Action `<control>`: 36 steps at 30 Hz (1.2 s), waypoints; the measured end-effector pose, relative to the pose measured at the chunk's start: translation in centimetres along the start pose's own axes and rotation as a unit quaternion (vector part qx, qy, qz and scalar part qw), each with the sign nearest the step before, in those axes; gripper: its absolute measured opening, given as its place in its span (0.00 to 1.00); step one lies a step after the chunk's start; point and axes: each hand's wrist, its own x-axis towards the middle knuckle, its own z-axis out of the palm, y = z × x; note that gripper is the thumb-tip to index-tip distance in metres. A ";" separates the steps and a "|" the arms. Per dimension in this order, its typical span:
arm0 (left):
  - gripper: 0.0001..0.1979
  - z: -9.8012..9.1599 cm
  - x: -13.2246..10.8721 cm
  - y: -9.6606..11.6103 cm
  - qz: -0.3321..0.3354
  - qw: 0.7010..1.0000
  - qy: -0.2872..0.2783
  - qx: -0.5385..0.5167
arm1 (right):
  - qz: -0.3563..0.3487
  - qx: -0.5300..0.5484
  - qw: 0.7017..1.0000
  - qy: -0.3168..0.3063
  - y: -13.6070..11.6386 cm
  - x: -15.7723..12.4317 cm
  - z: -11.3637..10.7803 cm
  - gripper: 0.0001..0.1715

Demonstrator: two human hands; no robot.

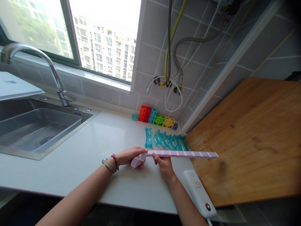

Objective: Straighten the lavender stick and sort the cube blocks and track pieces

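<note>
A long, narrow lilac strip with pale crossing lines (183, 153) is held above the white counter, stretching to the right past the counter's edge. Its left end bends downward. My left hand (133, 154) is closed around that bent end, with the fingertips partly hidden behind it. Farther right, my right hand (166, 167) pinches the strip from below, thumb in front and the other fingers mostly hidden. Just behind the strip lie several clear teal curved plastic pieces (166, 139), with one teal piece (148, 137) apart from them at the left.
Red, teal, green and yellow plastic blocks (160, 120) line the back wall. At left are a steel sink (42, 153) and faucet (57, 75). A wooden board (249, 131) leans at right beside a white elongated device (199, 193). Cables (175, 47) hang on the tiled wall.
</note>
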 end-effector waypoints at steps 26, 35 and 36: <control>0.25 0.2 0.6 -0.4 0.033 0.996 -0.012 0.078 | 0.018 -0.067 0.997 -0.024 0.1 0.3 -0.2 0.20; 0.22 0.3 0.4 -0.3 0.055 0.993 -0.017 0.101 | 0.013 -0.081 0.996 -0.025 0.1 0.2 -0.3 0.20; 0.22 0.3 0.4 -0.3 0.055 0.993 -0.018 0.103 | 0.014 -0.081 0.996 -0.024 0.1 0.2 -0.3 0.21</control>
